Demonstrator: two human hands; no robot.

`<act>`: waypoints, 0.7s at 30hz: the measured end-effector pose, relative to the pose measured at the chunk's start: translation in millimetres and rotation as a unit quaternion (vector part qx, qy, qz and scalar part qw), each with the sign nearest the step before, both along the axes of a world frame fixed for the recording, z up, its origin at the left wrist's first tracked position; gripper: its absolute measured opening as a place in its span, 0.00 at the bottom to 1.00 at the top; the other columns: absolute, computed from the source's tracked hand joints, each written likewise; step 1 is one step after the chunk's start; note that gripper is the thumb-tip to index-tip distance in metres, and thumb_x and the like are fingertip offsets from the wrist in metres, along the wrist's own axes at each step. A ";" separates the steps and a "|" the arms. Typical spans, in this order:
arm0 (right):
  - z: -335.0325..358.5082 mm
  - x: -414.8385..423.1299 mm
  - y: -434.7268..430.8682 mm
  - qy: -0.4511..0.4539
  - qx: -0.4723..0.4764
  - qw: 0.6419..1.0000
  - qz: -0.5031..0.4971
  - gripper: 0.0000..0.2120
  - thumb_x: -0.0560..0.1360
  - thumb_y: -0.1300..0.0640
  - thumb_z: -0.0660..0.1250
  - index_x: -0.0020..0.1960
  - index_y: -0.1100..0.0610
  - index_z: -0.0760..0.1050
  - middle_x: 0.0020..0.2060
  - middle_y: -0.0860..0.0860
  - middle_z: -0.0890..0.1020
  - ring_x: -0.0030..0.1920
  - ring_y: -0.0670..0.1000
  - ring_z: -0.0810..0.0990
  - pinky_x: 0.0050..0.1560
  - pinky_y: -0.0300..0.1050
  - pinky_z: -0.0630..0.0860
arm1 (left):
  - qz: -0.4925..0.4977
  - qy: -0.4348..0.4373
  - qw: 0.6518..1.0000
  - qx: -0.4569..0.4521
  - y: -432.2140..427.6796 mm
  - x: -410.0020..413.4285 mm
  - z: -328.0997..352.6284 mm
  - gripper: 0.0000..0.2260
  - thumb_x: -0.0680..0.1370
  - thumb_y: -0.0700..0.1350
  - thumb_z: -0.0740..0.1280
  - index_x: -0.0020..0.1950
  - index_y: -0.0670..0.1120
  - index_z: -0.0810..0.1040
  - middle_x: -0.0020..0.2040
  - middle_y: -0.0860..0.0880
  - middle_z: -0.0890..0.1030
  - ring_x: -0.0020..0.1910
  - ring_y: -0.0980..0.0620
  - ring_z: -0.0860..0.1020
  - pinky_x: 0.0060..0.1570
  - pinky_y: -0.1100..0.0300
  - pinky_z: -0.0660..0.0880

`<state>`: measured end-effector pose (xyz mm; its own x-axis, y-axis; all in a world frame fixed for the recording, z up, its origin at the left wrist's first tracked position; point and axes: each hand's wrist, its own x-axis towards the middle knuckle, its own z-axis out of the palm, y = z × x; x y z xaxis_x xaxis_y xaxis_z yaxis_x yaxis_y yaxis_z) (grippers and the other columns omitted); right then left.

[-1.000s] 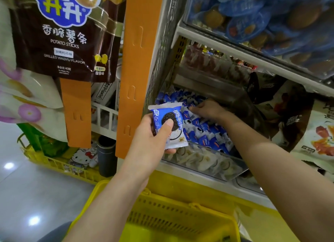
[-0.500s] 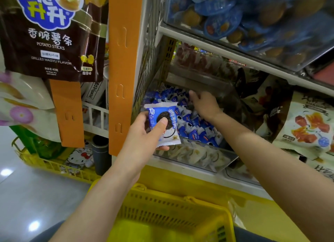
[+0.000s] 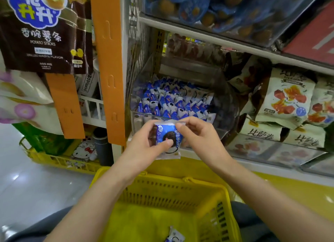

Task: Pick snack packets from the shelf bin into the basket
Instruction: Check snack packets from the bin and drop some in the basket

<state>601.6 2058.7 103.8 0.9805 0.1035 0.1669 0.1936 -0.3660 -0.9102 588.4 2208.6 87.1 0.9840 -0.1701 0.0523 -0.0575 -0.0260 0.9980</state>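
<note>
A blue and white snack packet (image 3: 167,135) with a dark cookie picture sits in both hands in front of the shelf bin. My left hand (image 3: 144,148) grips it from the left, thumb across its face. My right hand (image 3: 197,137) pinches its top right edge. The clear shelf bin (image 3: 137,115) behind holds several of the same blue packets (image 3: 171,101). Below my arms stands the yellow basket (image 3: 162,191), with one packet (image 3: 173,237) lying on its floor.
An orange strip (image 3: 108,61) and a wire side panel border the bin on the left. A brown potato sticks bag (image 3: 41,30) hangs at top left. Beige snack bags (image 3: 287,99) fill the shelf to the right. Another shelf (image 3: 226,41) runs above.
My right hand has left the bin and come down to the packet that my left hand holds. Both hands now sit lower, just above the basket.
</note>
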 end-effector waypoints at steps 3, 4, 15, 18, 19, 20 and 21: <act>-14.2 -4.8 1.5 0.027 0.020 0.999 -0.007 0.10 0.77 0.56 0.64 0.37 0.51 0.76 0.30 0.46 0.78 0.31 0.41 0.76 0.31 0.37 0.74 | 0.023 0.006 1.000 -0.011 -5.5 -5.3 -2.3 0.10 0.77 0.44 0.64 0.57 0.45 0.75 0.49 0.49 0.82 0.46 0.60 0.80 0.41 0.71 0.75; -18.2 -6.2 2.3 0.035 0.027 0.999 -0.006 0.10 0.77 0.56 0.64 0.37 0.52 0.76 0.29 0.46 0.78 0.31 0.42 0.76 0.30 0.37 0.74 | 0.036 0.018 0.999 -0.016 -7.0 -6.4 -3.8 0.09 0.78 0.46 0.63 0.55 0.44 0.76 0.47 0.48 0.82 0.45 0.58 0.81 0.41 0.69 0.76; -34.6 -18.9 -7.7 -0.149 -0.178 0.973 0.013 0.03 0.73 0.56 0.69 0.43 0.56 0.79 0.38 0.47 0.78 0.39 0.43 0.75 0.41 0.35 0.73 | 0.084 0.084 0.993 0.018 -19.5 -8.2 -19.1 0.09 0.78 0.43 0.61 0.41 0.42 0.76 0.33 0.49 0.76 0.35 0.56 0.76 0.36 0.63 0.71; -36.1 -20.2 -11.6 -0.197 -0.238 0.951 0.029 0.04 0.74 0.55 0.68 0.44 0.56 0.79 0.38 0.46 0.77 0.39 0.44 0.74 0.40 0.35 0.72 | 0.085 0.119 0.989 -0.008 -22.8 -11.0 -21.5 0.09 0.79 0.44 0.61 0.44 0.41 0.76 0.36 0.46 0.79 0.37 0.54 0.78 0.37 0.62 0.73; -36.4 -20.7 -11.2 -0.195 -0.234 0.952 0.021 0.04 0.75 0.55 0.67 0.44 0.55 0.78 0.37 0.45 0.77 0.38 0.44 0.74 0.39 0.33 0.72 | 0.080 0.125 0.989 -0.020 -23.3 -12.1 -21.5 0.10 0.79 0.46 0.61 0.46 0.40 0.77 0.38 0.46 0.80 0.38 0.55 0.80 0.37 0.64 0.74; -36.5 -20.8 -10.2 -0.178 -0.208 0.962 0.003 0.03 0.75 0.55 0.67 0.42 0.53 0.77 0.35 0.44 0.77 0.37 0.44 0.75 0.37 0.32 0.72 | 0.076 0.125 0.989 -0.027 -23.5 -12.8 -21.8 0.11 0.79 0.47 0.62 0.49 0.41 0.77 0.41 0.46 0.81 0.39 0.58 0.80 0.37 0.67 0.74; -36.2 -20.3 -9.4 -0.147 -0.161 0.976 -0.021 0.04 0.75 0.55 0.67 0.41 0.50 0.76 0.33 0.44 0.77 0.36 0.44 0.76 0.35 0.31 0.72 | 0.077 0.121 0.989 -0.026 -23.3 -13.6 -22.2 0.12 0.78 0.49 0.63 0.51 0.42 0.77 0.43 0.47 0.81 0.39 0.60 0.80 0.37 0.70 0.74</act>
